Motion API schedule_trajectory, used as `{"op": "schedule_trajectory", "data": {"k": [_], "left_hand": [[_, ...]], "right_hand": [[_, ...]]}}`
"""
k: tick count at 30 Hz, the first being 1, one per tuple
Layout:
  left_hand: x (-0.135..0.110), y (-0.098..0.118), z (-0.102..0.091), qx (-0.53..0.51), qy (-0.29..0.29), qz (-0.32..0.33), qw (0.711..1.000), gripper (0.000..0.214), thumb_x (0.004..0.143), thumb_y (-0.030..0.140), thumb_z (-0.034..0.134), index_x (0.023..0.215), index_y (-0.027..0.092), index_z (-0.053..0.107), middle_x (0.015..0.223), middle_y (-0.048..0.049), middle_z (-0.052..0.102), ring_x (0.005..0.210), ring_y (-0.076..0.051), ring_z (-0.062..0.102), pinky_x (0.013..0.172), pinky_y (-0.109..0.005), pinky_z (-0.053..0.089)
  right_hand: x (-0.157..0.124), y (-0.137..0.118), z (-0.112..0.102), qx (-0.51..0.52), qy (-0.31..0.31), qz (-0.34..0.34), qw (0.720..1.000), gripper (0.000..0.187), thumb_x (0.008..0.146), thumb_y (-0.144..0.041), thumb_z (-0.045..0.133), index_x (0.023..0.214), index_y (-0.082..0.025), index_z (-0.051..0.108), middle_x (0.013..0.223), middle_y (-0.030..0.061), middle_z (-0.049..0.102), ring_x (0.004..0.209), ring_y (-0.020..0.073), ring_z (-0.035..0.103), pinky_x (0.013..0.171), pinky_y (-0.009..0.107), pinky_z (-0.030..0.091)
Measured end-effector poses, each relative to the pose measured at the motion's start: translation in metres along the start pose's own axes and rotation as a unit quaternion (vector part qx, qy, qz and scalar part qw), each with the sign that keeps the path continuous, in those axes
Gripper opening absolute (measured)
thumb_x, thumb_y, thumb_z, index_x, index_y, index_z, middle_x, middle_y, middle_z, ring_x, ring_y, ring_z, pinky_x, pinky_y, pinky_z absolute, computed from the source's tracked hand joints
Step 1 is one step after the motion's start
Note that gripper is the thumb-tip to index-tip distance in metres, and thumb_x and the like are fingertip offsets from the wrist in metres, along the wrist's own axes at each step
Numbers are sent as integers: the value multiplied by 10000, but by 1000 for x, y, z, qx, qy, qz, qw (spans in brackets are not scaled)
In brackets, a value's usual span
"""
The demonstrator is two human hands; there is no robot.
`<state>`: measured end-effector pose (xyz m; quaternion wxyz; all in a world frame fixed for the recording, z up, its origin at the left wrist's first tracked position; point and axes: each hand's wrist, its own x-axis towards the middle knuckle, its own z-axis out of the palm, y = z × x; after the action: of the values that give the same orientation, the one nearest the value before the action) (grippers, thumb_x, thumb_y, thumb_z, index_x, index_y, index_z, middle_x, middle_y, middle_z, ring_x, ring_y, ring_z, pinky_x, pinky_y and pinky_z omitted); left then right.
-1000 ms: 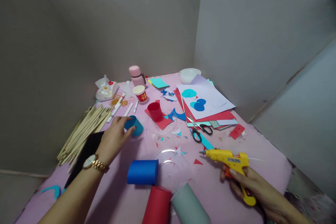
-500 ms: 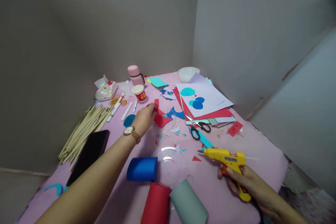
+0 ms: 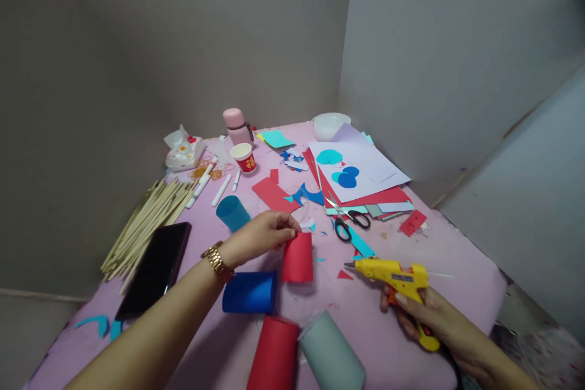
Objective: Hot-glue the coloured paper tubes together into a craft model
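Observation:
My left hand (image 3: pixel 262 236) pinches the upper edge of a red paper tube (image 3: pixel 298 259), held over a clear round plastic disc (image 3: pixel 315 311). My right hand (image 3: pixel 420 314) grips a yellow glue gun (image 3: pixel 395 273), its nozzle pointing left toward the disc. Around the disc's near side lie a blue paper tube (image 3: pixel 250 292), another red paper tube (image 3: pixel 274 353) and a grey-green paper tube (image 3: pixel 333 350). Beyond my left wrist is a teal paper tube (image 3: pixel 233 213). The fingertips behind the held tube are partly hidden.
Black-handled scissors (image 3: pixel 350 220) lie beside stacked paper sheets (image 3: pixel 365 170). Wooden sticks (image 3: pixel 146 225) and a black phone (image 3: pixel 155 268) are at left. A paper cup (image 3: pixel 244 158), pink flask (image 3: pixel 237 128) and white bowl (image 3: pixel 329 127) stand at the back. Paper scraps lie mid-table.
My left hand has come back toward me, bringing a red paper tube over the clear disc. A flat red paper piece is uncovered where the hand was. My right hand stays with the glue gun.

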<state>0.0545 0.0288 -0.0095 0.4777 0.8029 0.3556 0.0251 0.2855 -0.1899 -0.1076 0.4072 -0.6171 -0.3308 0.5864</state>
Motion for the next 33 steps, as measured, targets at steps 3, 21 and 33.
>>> {"op": "schedule_trajectory", "data": {"k": [3, 21, 33], "left_hand": [[3, -6, 3, 2, 0, -5, 1000, 193, 778, 293, 504, 841, 171, 639, 683, 10, 626, 609, -134, 561, 573, -245, 434], [8, -32, 2, -59, 29, -12, 998, 117, 813, 244, 571, 863, 156, 628, 793, 0, 628, 677, -133, 566, 646, -285, 454], [6, -52, 1, -197, 60, -28, 978, 181, 871, 311, 551, 927, 144, 596, 709, 27, 595, 563, -99, 555, 596, -276, 479]], "right_hand": [[-1, -1, 1, -2, -7, 4, 1000, 483, 782, -630, 560, 866, -156, 590, 475, -66, 466, 440, 85, 366, 447, 214, 242], [-8, -12, 9, -16, 1, 7, 1000, 442, 783, -600, 590, 857, -164, 599, 532, -56, 496, 447, 76, 391, 448, 215, 272], [-7, -30, 26, -26, 30, 22, 999, 519, 680, -660, 655, 897, -190, 625, 763, -11, 612, 473, 64, 452, 435, 201, 318]]}}
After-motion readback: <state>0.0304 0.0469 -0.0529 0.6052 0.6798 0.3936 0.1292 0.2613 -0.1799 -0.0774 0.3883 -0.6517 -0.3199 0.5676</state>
